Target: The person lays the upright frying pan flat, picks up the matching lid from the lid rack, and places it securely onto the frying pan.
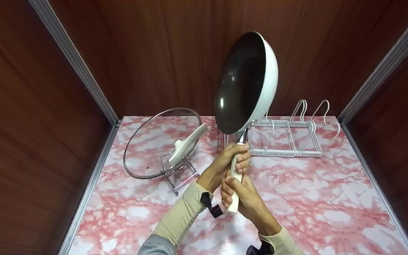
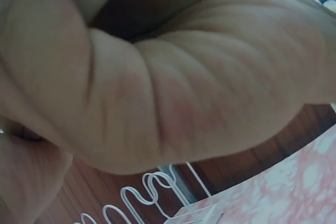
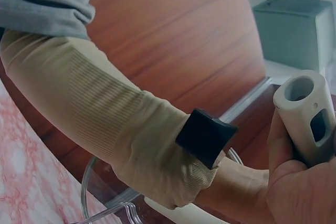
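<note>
A wok (image 1: 244, 85) with a black inside and white outside is held up in the head view, bowl uppermost and tilted, its dark inside facing left. My left hand (image 1: 227, 161) grips the cream handle (image 1: 233, 207) near the bowl. Just below it, my right hand (image 1: 244, 194) wraps round the same handle. The right wrist view shows the hollow handle end (image 3: 307, 98) standing out of the right hand (image 3: 304, 195). Skin of the left hand (image 2: 184, 93) fills most of the left wrist view, hiding its grip there.
To the left, a glass lid (image 1: 143, 148) with a cream handle leans in a small chrome wire stand (image 1: 184, 180). A white wire rack (image 1: 285, 153) with upright loops stands behind and right of the hands. Dark wood-look walls (image 1: 147, 63) enclose the pink marbled tabletop (image 1: 317, 205).
</note>
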### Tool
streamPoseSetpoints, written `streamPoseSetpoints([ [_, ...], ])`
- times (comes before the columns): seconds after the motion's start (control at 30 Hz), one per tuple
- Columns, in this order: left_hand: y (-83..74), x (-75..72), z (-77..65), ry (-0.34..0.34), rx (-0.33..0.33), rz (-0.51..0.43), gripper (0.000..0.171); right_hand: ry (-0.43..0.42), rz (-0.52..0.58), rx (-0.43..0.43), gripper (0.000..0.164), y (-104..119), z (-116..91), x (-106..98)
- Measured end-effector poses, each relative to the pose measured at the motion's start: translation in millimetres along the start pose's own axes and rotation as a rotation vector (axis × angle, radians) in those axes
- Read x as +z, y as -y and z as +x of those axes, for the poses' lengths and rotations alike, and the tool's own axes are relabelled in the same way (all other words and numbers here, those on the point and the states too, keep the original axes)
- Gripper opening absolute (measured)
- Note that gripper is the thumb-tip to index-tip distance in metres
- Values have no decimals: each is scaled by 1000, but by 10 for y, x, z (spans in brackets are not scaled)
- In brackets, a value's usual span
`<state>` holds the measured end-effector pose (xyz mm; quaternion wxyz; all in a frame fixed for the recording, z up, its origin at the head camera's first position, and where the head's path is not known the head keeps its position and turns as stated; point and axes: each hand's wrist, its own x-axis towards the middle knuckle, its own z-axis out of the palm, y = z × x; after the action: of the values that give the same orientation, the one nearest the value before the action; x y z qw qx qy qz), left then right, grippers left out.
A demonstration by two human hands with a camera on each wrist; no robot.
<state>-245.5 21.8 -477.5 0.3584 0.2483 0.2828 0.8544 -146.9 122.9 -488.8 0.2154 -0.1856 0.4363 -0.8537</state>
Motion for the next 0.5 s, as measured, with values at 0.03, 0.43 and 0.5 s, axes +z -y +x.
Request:
streamPoseSetpoints([
  [0.03,-8,2,3,30,-12,-41,27,5,5,-2,21,-2,0,-2],
  [0.43,-50,23,34,39,-106,-82,43,17,51,-14,21,-4,-2,-12],
  [0.5,-47,20,31,32,-105,-55,42,-8,50,0,20,0,-7,-12],
])
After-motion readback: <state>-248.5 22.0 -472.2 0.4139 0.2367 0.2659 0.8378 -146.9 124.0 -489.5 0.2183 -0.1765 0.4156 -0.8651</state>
